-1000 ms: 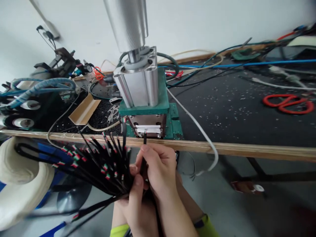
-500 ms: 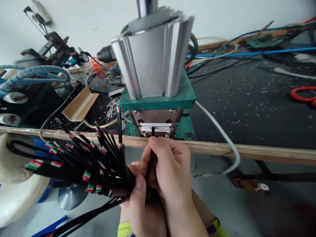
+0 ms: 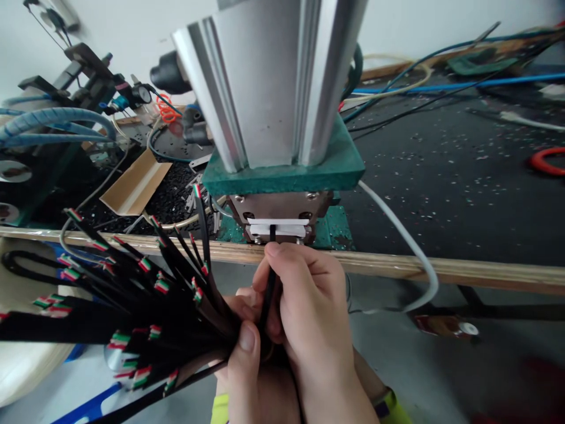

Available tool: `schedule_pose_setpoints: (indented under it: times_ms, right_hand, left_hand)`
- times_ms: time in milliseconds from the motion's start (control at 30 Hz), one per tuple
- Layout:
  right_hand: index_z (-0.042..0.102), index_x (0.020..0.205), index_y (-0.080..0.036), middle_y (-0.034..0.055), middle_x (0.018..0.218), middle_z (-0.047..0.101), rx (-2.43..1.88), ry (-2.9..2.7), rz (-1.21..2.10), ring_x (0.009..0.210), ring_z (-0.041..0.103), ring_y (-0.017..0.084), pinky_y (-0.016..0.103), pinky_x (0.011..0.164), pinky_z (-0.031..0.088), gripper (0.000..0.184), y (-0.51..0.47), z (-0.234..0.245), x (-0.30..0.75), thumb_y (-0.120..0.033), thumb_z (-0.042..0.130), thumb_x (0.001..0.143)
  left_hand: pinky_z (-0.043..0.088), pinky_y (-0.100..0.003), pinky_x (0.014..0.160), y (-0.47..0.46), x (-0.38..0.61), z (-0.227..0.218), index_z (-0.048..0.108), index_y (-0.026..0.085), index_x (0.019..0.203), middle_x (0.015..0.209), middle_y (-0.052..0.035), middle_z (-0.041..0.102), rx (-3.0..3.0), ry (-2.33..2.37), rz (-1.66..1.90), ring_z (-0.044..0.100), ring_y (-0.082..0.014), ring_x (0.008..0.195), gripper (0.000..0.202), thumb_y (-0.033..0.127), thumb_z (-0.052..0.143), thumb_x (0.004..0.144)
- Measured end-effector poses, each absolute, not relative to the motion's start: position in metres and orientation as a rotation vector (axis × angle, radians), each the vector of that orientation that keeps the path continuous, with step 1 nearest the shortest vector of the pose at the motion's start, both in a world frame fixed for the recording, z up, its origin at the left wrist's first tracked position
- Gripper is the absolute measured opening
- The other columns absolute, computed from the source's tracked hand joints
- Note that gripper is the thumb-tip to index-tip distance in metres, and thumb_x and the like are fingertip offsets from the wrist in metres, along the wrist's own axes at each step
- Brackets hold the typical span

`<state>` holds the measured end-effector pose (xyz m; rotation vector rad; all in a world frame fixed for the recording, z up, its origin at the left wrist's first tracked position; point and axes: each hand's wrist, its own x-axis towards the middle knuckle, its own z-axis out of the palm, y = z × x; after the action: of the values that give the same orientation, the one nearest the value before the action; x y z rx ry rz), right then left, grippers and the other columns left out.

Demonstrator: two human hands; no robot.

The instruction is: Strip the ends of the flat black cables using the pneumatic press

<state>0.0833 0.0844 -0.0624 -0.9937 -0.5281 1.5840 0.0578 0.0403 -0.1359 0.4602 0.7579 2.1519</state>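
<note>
A thick bundle of black multi-core cables point(image 3: 176, 318) fans out to the left, their cut ends showing red, white and green wires. My left hand point(image 3: 245, 359) is closed around the bundle, thumb on top. Just right of it, my right hand point(image 3: 311, 306) pinches a single black cable point(image 3: 271, 288) between thumb and fingers. That cable's tip sits in the slot between the white strips of a pneumatic press point(image 3: 278, 88) with a green plate. Whatever lies inside the slot is hidden. Both hands are close together below the bench edge.
The wooden bench edge point(image 3: 388, 265) runs across in front. A cardboard tray point(image 3: 136, 182) lies left of the press, another machine point(image 3: 48, 135) stands farther left. A grey hose point(image 3: 401, 227) loops over the edge. Red-handled scissors point(image 3: 547, 162) lie far right, and black scraps litter the bench.
The view has come nearer to the press. My right hand keeps its pinch with the cable tip in the slot, while the bundle's ends have spread and shifted left in view.
</note>
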Motion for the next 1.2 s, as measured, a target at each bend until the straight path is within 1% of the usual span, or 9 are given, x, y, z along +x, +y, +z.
schedule_pose_setpoints:
  times_ms: [100,167,367,633,733,900,967,1133,1200]
  right_hand:
    - [0.063,0.050,-0.023,-0.0041,0.041,0.052,-1.030,-0.544,1.587,0.033,0.033,0.005,0.019,0.036,0.013,0.044,0.084,-0.062,0.084,-0.043,0.069,0.089]
    - [0.063,0.051,-0.023,-0.0039,0.042,0.053,-1.035,-0.543,1.589,0.032,0.034,0.006,0.020,0.035,0.013,0.044,0.084,-0.062,0.085,-0.043,0.069,0.090]
    - [0.061,0.052,-0.024,-0.0045,0.042,0.051,-1.063,-0.556,1.621,0.033,0.034,0.006,0.019,0.035,0.015,0.046,0.085,-0.058,0.086,-0.044,0.066,0.094]
    - [0.060,0.052,-0.023,-0.0055,0.042,0.049,-1.078,-0.552,1.586,0.033,0.032,0.005,0.018,0.036,0.015,0.046,0.084,-0.057,0.085,-0.043,0.066,0.094]
    - [0.060,0.054,-0.023,-0.0062,0.043,0.049,-1.076,-0.577,1.584,0.034,0.032,0.005,0.019,0.036,0.015,0.044,0.084,-0.059,0.085,-0.044,0.069,0.092]
    - [0.061,0.055,-0.024,-0.0041,0.045,0.054,-1.063,-0.579,1.591,0.034,0.033,0.007,0.020,0.035,0.014,0.046,0.085,-0.062,0.085,-0.046,0.068,0.095]
    - [0.061,0.055,-0.024,-0.0046,0.044,0.052,-1.048,-0.582,1.583,0.034,0.032,0.007,0.021,0.035,0.014,0.046,0.085,-0.062,0.084,-0.045,0.067,0.095]
    - [0.061,0.054,-0.024,-0.0043,0.043,0.052,-1.039,-0.583,1.572,0.033,0.032,0.006,0.021,0.035,0.015,0.045,0.085,-0.062,0.083,-0.043,0.069,0.094]
    - [0.061,0.053,-0.023,-0.0031,0.044,0.054,-1.038,-0.579,1.566,0.033,0.033,0.006,0.021,0.035,0.015,0.045,0.085,-0.063,0.083,-0.043,0.070,0.093]
  left_hand:
    - [0.070,-0.023,0.075,0.037,0.059,-0.133,0.084,0.021,0.090,0.087,0.0003,0.075,0.384,0.793,2.151,0.073,-0.0134,0.074,0.021,0.037,0.097,0.088]
    - [0.071,-0.024,0.076,0.035,0.061,-0.130,0.084,0.022,0.091,0.087,0.0003,0.074,0.350,0.834,2.133,0.075,-0.0143,0.076,0.023,0.037,0.100,0.085]
    - [0.069,-0.023,0.072,0.035,0.063,-0.127,0.083,0.021,0.089,0.081,0.0015,0.064,0.311,0.858,2.120,0.066,-0.0118,0.069,0.027,0.039,0.102,0.082]
    - [0.063,-0.022,0.076,0.033,0.058,-0.140,0.078,0.022,0.093,0.085,0.0005,0.056,0.360,0.913,2.150,0.057,-0.0126,0.076,0.029,0.041,0.097,0.084]
    - [0.061,-0.020,0.075,0.034,0.058,-0.141,0.079,0.021,0.093,0.089,0.0000,0.058,0.386,0.912,2.175,0.057,-0.0124,0.077,0.026,0.039,0.096,0.084]
    - [0.064,-0.019,0.076,0.034,0.061,-0.136,0.083,0.022,0.093,0.083,0.0007,0.062,0.373,0.886,2.155,0.063,-0.0129,0.076,0.019,0.036,0.095,0.089]
    - [0.065,-0.018,0.076,0.035,0.061,-0.135,0.085,0.021,0.092,0.082,0.0008,0.065,0.372,0.879,2.176,0.065,-0.0118,0.075,0.018,0.035,0.096,0.089]
    - [0.070,-0.026,0.084,0.034,0.062,-0.140,0.089,0.024,0.097,0.085,-0.0003,0.073,0.364,0.823,2.125,0.074,-0.0155,0.081,0.015,0.037,0.095,0.092]
    - [0.070,-0.026,0.084,0.033,0.061,-0.142,0.089,0.024,0.098,0.083,-0.0003,0.072,0.377,0.808,2.125,0.075,-0.0158,0.082,0.014,0.036,0.093,0.094]
